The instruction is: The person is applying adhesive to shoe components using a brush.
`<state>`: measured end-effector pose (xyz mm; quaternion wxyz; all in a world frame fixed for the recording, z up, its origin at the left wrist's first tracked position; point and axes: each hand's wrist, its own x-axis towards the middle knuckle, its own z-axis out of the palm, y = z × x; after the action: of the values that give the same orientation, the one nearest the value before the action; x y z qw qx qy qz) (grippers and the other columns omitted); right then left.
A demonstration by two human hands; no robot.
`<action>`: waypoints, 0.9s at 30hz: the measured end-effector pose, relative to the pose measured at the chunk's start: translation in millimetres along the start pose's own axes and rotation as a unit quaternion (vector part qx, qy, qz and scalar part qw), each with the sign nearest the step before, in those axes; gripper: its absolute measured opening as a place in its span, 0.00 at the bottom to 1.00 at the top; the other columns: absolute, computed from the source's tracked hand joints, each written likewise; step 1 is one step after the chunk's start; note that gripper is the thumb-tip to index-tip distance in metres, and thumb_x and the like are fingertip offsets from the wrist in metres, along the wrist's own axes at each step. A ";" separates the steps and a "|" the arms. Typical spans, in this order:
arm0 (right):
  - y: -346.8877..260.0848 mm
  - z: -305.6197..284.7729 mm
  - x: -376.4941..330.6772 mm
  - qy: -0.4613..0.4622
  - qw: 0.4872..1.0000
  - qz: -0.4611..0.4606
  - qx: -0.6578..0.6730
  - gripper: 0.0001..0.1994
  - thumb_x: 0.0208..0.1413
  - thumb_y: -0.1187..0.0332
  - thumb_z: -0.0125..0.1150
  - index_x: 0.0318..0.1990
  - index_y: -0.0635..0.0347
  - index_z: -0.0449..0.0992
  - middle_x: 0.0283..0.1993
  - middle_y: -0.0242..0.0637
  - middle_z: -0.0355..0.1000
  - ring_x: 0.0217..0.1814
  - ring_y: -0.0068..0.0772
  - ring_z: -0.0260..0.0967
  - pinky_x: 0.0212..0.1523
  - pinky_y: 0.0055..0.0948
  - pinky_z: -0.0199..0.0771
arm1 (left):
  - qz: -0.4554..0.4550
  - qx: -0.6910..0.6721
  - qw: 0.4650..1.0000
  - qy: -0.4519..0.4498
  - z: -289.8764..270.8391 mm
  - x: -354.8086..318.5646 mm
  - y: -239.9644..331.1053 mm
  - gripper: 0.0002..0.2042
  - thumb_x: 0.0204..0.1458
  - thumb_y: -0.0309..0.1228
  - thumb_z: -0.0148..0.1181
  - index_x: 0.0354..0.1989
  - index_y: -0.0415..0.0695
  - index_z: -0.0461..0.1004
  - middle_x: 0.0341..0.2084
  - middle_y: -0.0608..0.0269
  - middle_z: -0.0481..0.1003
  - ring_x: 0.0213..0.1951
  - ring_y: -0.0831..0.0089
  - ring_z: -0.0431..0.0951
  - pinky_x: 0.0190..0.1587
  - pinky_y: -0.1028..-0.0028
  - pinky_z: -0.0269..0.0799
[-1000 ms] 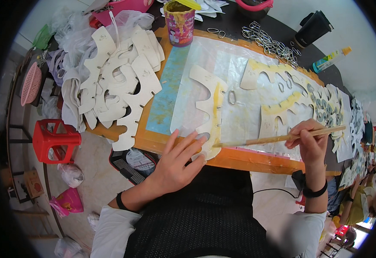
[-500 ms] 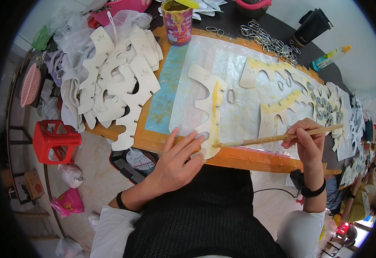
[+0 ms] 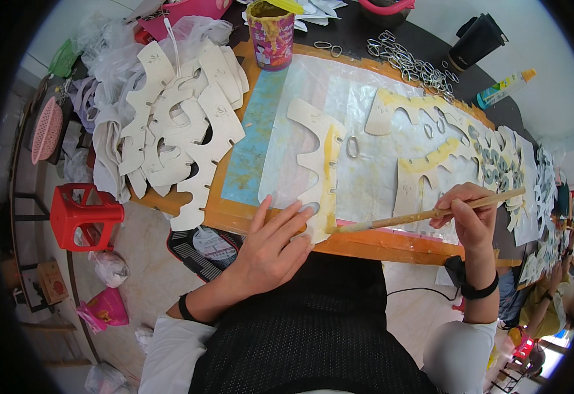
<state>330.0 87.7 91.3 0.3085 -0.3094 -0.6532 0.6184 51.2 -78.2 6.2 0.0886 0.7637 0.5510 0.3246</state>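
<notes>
We press our left hand [image 3: 270, 246] flat on the cutout [image 3: 316, 167], right hand [image 3: 471, 213] gripping the brush [image 3: 425, 213]; glued pieces [image 3: 425, 141] lie right of it, an unglued stack [image 3: 182, 125] left (most remains, we judge).

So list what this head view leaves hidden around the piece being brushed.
- Near end of the cut-out piece: covered by the left hand.
- Brush bristles: too small and blurred to make out.
- Glue can top: cut off by the upper edge.
- Far right bench: bent and blurred at the fisheye rim.

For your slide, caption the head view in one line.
Left hand steadies a white cutout while right hand brushes yellow glue along it.
</notes>
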 end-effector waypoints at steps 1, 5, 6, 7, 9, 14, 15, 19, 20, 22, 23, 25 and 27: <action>0.8 0.3 1.1 0.012 1.000 -0.015 -0.012 0.08 0.57 0.74 0.53 0.34 0.72 0.74 0.28 0.45 0.74 0.28 0.33 0.77 0.30 0.27 0.81 | -0.001 -0.001 1.000 0.001 -0.3 0.6 0.4 0.05 0.44 0.25 0.62 0.29 0.41 0.73 0.50 0.50 0.72 0.55 0.54 0.71 0.63 0.45 0.46; 3.8 5.4 7.5 0.089 0.991 -0.082 -0.049 0.08 0.57 0.73 0.53 0.35 0.73 0.74 0.29 0.46 0.74 0.29 0.35 0.77 0.31 0.28 0.82 | -0.003 -0.003 1.000 0.003 -0.8 1.1 0.9 0.05 0.45 0.25 0.62 0.29 0.41 0.73 0.49 0.50 0.73 0.55 0.55 0.71 0.63 0.45 0.46; 4.6 6.3 8.6 0.116 0.986 -0.101 -0.057 0.08 0.57 0.73 0.53 0.35 0.73 0.74 0.29 0.46 0.74 0.29 0.35 0.77 0.31 0.29 0.82 | -0.004 -0.004 1.000 0.007 -0.5 1.0 0.4 0.05 0.45 0.25 0.62 0.29 0.41 0.73 0.49 0.50 0.73 0.55 0.55 0.71 0.63 0.45 0.46; 5.7 2.9 7.5 0.103 0.988 -0.109 -0.030 0.08 0.56 0.74 0.53 0.35 0.74 0.74 0.29 0.47 0.74 0.29 0.36 0.77 0.31 0.29 0.82 | -0.004 -0.005 1.000 0.010 0.0 0.8 -0.2 0.05 0.45 0.25 0.62 0.29 0.41 0.72 0.48 0.50 0.73 0.54 0.55 0.72 0.63 0.45 0.46; 4.2 -2.5 4.9 0.036 0.996 -0.075 0.011 0.08 0.56 0.74 0.53 0.35 0.74 0.74 0.30 0.47 0.74 0.29 0.36 0.77 0.31 0.29 0.82 | -0.005 -0.006 1.000 0.015 0.6 0.9 -0.5 0.05 0.45 0.25 0.61 0.29 0.41 0.72 0.48 0.50 0.74 0.54 0.55 0.72 0.63 0.45 0.46; 3.4 1.2 8.9 0.022 0.998 -0.050 -0.043 0.08 0.56 0.74 0.54 0.35 0.73 0.75 0.30 0.44 0.74 0.32 0.34 0.77 0.35 0.28 0.81 | -0.006 -0.004 1.000 0.017 1.0 1.9 0.3 0.04 0.45 0.25 0.61 0.29 0.40 0.72 0.47 0.50 0.74 0.53 0.55 0.72 0.63 0.45 0.46; 4.3 1.4 10.6 0.040 0.996 -0.054 -0.057 0.08 0.57 0.73 0.54 0.35 0.72 0.75 0.32 0.44 0.74 0.33 0.34 0.77 0.37 0.28 0.81 | -0.008 -0.005 1.000 0.017 0.9 1.9 0.4 0.04 0.45 0.25 0.61 0.29 0.40 0.72 0.47 0.51 0.74 0.53 0.55 0.72 0.63 0.45 0.46; 9.4 4.2 15.0 0.080 0.983 -0.146 -0.072 0.08 0.57 0.73 0.54 0.37 0.71 0.74 0.35 0.45 0.74 0.33 0.35 0.77 0.36 0.29 0.81 | -0.012 -0.007 1.000 0.014 0.5 2.1 0.9 0.05 0.46 0.25 0.60 0.30 0.41 0.72 0.48 0.51 0.74 0.53 0.55 0.72 0.63 0.45 0.46; 10.0 1.7 13.8 0.083 0.983 -0.158 -0.043 0.08 0.56 0.73 0.54 0.38 0.71 0.74 0.35 0.45 0.73 0.34 0.35 0.77 0.36 0.29 0.81 | -0.013 -0.008 1.000 0.012 0.3 2.1 0.8 0.05 0.46 0.25 0.60 0.31 0.41 0.71 0.48 0.51 0.74 0.54 0.55 0.72 0.63 0.45 0.45; 9.1 -3.1 12.0 0.063 0.987 -0.151 0.002 0.08 0.55 0.74 0.54 0.39 0.72 0.74 0.36 0.46 0.73 0.34 0.36 0.77 0.36 0.29 0.82 | -0.017 -0.006 1.000 0.007 0.0 1.7 1.4 0.06 0.46 0.25 0.60 0.32 0.41 0.71 0.48 0.51 0.74 0.54 0.55 0.72 0.63 0.45 0.45; 7.5 -5.1 11.2 0.042 0.990 -0.133 0.017 0.09 0.55 0.74 0.54 0.39 0.72 0.73 0.35 0.47 0.73 0.35 0.36 0.77 0.36 0.29 0.82 | -0.019 -0.006 1.000 0.004 -0.2 1.5 1.6 0.07 0.46 0.26 0.60 0.33 0.41 0.71 0.48 0.51 0.73 0.54 0.55 0.72 0.63 0.45 0.44; 7.0 -8.1 9.6 0.007 0.994 -0.105 0.013 0.09 0.53 0.75 0.54 0.39 0.72 0.73 0.35 0.48 0.73 0.35 0.36 0.77 0.36 0.28 0.82 | -0.023 -0.011 1.000 0.006 -0.7 2.2 1.5 0.08 0.46 0.26 0.60 0.34 0.41 0.70 0.48 0.51 0.73 0.54 0.55 0.72 0.64 0.45 0.44; 6.5 -9.8 8.5 -0.023 0.996 -0.084 -0.024 0.08 0.51 0.77 0.55 0.38 0.73 0.74 0.35 0.49 0.73 0.34 0.35 0.77 0.35 0.27 0.81 | -0.025 -0.016 0.999 0.011 -0.6 2.8 1.6 0.10 0.45 0.27 0.61 0.35 0.40 0.70 0.48 0.51 0.73 0.54 0.56 0.72 0.64 0.44 0.44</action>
<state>332.6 100.7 85.4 0.3368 -0.2462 -0.6987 0.5812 52.6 -76.4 8.6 0.1033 0.7444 0.5658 0.3392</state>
